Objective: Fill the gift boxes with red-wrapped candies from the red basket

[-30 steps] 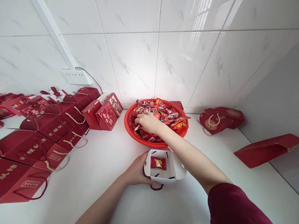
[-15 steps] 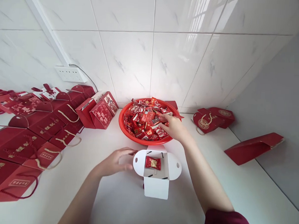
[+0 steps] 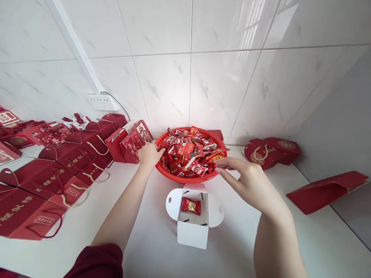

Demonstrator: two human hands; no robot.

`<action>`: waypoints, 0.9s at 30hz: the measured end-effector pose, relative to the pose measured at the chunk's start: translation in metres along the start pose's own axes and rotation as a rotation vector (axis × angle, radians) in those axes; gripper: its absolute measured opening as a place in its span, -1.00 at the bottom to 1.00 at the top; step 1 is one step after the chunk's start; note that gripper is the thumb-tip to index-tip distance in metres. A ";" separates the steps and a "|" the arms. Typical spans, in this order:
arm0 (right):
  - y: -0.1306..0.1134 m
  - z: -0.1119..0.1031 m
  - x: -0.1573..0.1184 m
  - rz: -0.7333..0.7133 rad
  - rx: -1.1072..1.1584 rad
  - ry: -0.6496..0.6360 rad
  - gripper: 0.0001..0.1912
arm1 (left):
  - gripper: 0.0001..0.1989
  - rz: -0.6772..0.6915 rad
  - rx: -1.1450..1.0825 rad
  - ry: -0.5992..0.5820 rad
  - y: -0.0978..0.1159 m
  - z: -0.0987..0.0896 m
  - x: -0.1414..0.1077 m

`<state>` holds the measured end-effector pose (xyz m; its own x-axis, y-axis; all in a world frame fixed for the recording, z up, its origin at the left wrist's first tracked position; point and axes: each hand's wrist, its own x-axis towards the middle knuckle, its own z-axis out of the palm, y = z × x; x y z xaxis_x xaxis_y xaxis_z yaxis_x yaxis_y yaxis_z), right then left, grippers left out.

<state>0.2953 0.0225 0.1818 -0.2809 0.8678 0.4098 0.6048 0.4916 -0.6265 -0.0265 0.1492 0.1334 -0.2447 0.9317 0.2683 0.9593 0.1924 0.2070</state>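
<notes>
Fingers: the right thumb and forefinger (image 3: pixel 229 162) were parted, with nothing seen between them; the left thumb (image 3: pixel 160 152) pointed out over the basket's edge, but I could not tell whether the other left fingers pressed on it.
Table (image 3: pixel 148 240): white, it bore everything here.
Rows of red boxes (image 3: pixel 39 181): they stood to the left, well apart from the open box.
Basket (image 3: pixel 183 180): red, near the wall, it sat between the two hands, heaped with wrapped candies (image 3: pixel 185 149).
Open box (image 3: pixel 193 233): it stood just in front of the basket, flaps spread, no hand on it.
Hands: the left hand (image 3: pixel 149 155) had left the box's side for the basket's left edge, and the right hand (image 3: pixel 253 181) had drawn back from the candies to its right edge; the work, I judged, had shifted from box to basket.
Candy in the box (image 3: pixel 191 205): still the only one visible inside.
</notes>
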 end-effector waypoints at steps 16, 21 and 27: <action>-0.004 0.012 0.006 0.003 0.047 -0.163 -0.81 | -0.57 0.088 -0.496 0.154 0.019 -0.033 -0.035; 0.003 0.033 0.016 0.091 0.234 -0.135 -0.74 | -0.63 0.092 -1.099 -0.145 0.035 -0.036 -0.074; 0.011 0.064 0.025 0.105 0.558 -0.244 -0.55 | -0.67 0.139 -1.184 -0.320 0.047 -0.039 -0.096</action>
<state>0.2473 0.0546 0.1431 -0.4431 0.8728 0.2047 0.1762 0.3087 -0.9347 0.0369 0.0568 0.1545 0.0545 0.9874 0.1483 0.2140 -0.1566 0.9642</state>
